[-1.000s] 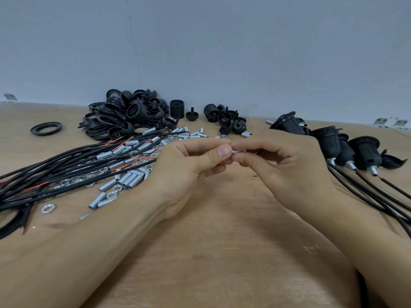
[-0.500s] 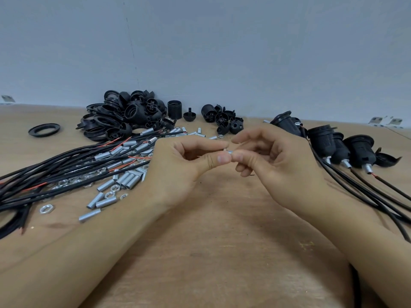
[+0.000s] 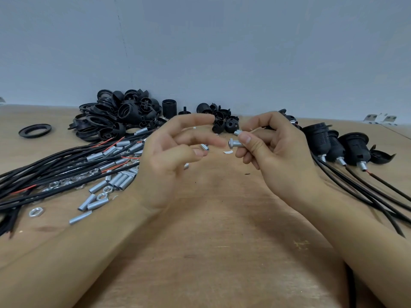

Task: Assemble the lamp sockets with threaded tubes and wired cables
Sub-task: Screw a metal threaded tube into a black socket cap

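My right hand pinches a short silver threaded tube that has a nut on its left end. My left hand hovers just left of it with loosely curled, blurred fingers that hold nothing. Loose threaded tubes and nuts lie on the wooden table at the left, beside a bundle of black cables. A pile of black socket parts sits at the back. Three assembled sockets with cables lie at the right.
A lone black ring rests at the far left. A few black socket caps sit behind my hands. A grey wall runs along the table's back edge. Small metal brackets lie at the far right.
My hands have drawn apart. The left hand has let go of the tube and opened; the right keeps the tube, whose nut end shows.
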Motion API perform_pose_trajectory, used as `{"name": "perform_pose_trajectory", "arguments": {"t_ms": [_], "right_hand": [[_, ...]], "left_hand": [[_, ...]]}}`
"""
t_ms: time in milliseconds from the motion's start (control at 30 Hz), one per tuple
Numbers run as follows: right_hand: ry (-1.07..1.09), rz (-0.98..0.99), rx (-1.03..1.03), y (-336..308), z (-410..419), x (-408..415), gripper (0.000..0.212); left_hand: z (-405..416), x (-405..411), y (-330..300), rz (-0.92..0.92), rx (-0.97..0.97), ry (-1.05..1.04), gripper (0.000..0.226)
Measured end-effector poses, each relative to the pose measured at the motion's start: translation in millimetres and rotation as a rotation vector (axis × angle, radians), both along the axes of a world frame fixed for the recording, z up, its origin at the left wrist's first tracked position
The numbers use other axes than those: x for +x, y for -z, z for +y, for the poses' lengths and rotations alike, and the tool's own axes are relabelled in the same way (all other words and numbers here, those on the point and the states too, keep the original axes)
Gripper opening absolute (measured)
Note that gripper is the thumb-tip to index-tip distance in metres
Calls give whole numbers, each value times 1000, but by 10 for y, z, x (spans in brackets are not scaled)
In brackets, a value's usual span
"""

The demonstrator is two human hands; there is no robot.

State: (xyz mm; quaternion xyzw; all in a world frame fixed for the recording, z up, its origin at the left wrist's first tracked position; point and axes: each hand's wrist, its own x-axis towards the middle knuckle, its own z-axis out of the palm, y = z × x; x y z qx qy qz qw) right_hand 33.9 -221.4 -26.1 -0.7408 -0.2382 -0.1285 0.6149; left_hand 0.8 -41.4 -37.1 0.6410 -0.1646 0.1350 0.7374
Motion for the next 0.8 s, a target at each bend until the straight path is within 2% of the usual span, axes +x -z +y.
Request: {"name": "perform_pose_trajectory", "arguments": {"t_ms": [100, 233, 367, 533, 633, 733, 800], "right_hand": [[9, -2, -11, -5, 5, -6, 15], [35, 13, -14, -2, -4, 4, 15], [42, 5, -33, 6, 0, 6, 16], [59, -7, -61, 28, -4, 19, 16], [48, -13, -67, 41, 0, 19, 16], [36, -15, -102, 68, 7, 17, 13], [22, 2, -105, 83, 16, 12, 10]], "left_hand": [[-24, -24, -5, 8, 64, 51, 71], [-9, -25, 16, -14, 37, 49, 66], [-39, -23, 18, -18, 113, 99, 74], [2, -20, -10, -57, 13, 31, 55], [-34, -23, 12, -33, 133, -43, 52], [-98, -49, 53, -5, 247, 1, 52], [-132, -55, 62, -19, 267, -34, 41]]}}
